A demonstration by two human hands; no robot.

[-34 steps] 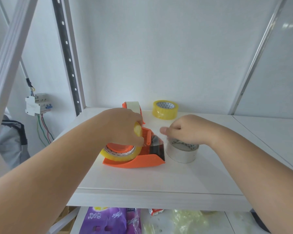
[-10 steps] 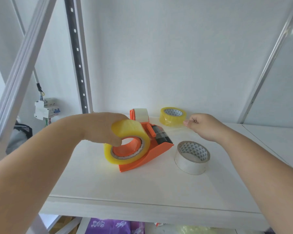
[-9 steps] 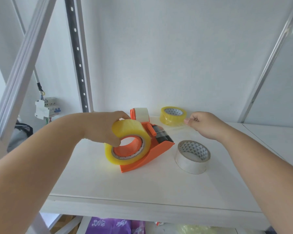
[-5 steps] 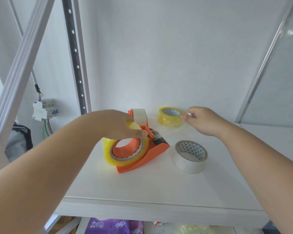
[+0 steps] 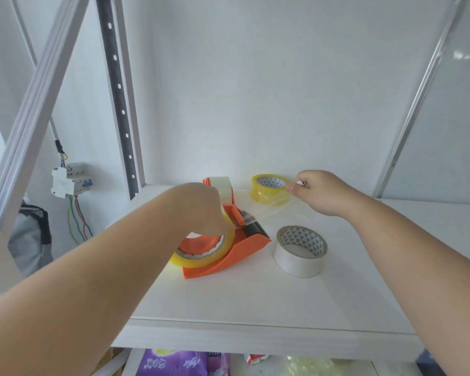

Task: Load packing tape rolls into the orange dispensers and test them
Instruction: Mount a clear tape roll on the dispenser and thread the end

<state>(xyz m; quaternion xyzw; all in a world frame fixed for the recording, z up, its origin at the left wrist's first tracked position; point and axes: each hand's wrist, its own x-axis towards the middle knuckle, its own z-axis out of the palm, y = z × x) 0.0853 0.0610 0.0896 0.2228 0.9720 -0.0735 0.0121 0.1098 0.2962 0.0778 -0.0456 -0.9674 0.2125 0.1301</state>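
An orange dispenser point(image 5: 228, 256) lies on the white shelf point(image 5: 255, 299) with a yellowish tape roll point(image 5: 201, 260) on its hub. My left hand point(image 5: 198, 210) presses down on that roll from above. My right hand point(image 5: 319, 192) pinches the free end of a clear tape strip point(image 5: 266, 210) that stretches from the dispenser's blade back toward the far right. A second orange dispenser point(image 5: 220, 187), loaded with a pale roll, stands behind my left hand. A white tape roll point(image 5: 300, 251) lies flat to the right, and a yellow roll point(image 5: 270, 189) sits at the back.
A perforated shelf upright point(image 5: 117, 93) and a slanted white rail point(image 5: 36, 104) stand at the left. A breaker box point(image 5: 71, 180) with wires hangs beyond the shelf's left side. Purple and yellow packets point(image 5: 179, 362) lie on the level below.
The dispenser, tilted up a second ago, now lies flatter under my left hand. My right hand has drawn the tape strip farther back and right, toward the yellow roll.
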